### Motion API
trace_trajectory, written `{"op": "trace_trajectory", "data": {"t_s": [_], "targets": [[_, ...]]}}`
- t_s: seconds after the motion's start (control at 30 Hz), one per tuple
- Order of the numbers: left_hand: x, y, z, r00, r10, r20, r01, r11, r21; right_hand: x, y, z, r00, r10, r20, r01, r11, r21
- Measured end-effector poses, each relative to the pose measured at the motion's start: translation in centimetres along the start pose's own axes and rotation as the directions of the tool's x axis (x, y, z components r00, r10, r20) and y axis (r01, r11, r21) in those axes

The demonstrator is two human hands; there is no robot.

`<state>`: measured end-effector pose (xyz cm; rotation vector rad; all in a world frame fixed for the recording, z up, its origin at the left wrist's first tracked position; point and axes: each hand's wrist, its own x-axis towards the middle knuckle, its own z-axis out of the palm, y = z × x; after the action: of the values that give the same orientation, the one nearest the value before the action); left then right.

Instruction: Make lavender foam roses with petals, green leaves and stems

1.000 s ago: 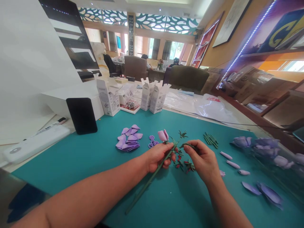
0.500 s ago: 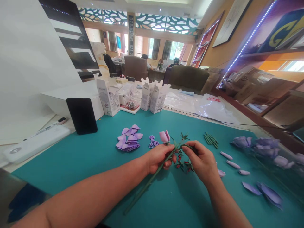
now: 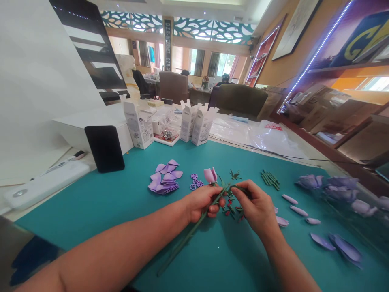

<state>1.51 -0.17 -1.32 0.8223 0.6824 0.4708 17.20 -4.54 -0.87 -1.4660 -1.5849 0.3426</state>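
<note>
My left hand (image 3: pixel 200 204) is closed around the green stem (image 3: pixel 185 245) of a toy flower, which slants down towards me. A pink-lilac bud (image 3: pixel 210 175) tops a short branch just above my left fingertips. My right hand (image 3: pixel 257 209) pinches a thin dark green piece (image 3: pixel 242 190), partly covered by the fingers, with its end close against the stem joint. Whether the two are joined I cannot tell. Behind the hands lies a spiky green leaf piece (image 3: pixel 235 175). Small red and green parts (image 3: pixel 230 207) lie on the mat between my hands.
Purple petals (image 3: pixel 165 178) and purple wheel-shaped pieces (image 3: pixel 196 182) lie left on the green mat (image 3: pixel 121 211). To the right are short green rods (image 3: pixel 270 179), slim lilac pieces (image 3: pixel 298 211) and finished purple flowers (image 3: pixel 340 188). White boxes (image 3: pixel 202 126) and a black tablet-like panel (image 3: pixel 105 148) stand behind.
My right hand has shifted slightly left, bringing the green piece nearer the stem. The stem's lower end has moved a little left. My left hand keeps its grip.
</note>
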Motion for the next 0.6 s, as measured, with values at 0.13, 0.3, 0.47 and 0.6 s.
{"op": "trace_trajectory", "data": {"t_s": [0.13,0.3,0.47,0.6], "targets": [[0.01,0.04,0.0,1.0,-0.007,-0.006,0.007,1.0,-0.01,0.11,0.34,0.05,1.0,-0.012,0.023,0.012,1.0,0.0],[-0.06,0.11,0.04,1.0,-0.002,0.009,0.003,1.0,-0.009,0.09,0.31,0.02,1.0,-0.008,0.014,0.008,1.0,-0.002],[-0.12,0.05,0.1,1.0,-0.001,0.023,0.001,1.0,-0.02,0.02,-0.04,-0.01,0.999,-0.033,0.008,0.033,0.999,-0.033],[-0.14,-0.01,0.11,1.0,-0.003,0.024,0.004,1.0,-0.027,0.0,-0.08,0.14,1.0,-0.019,-0.015,0.019,1.0,-0.015]]}}
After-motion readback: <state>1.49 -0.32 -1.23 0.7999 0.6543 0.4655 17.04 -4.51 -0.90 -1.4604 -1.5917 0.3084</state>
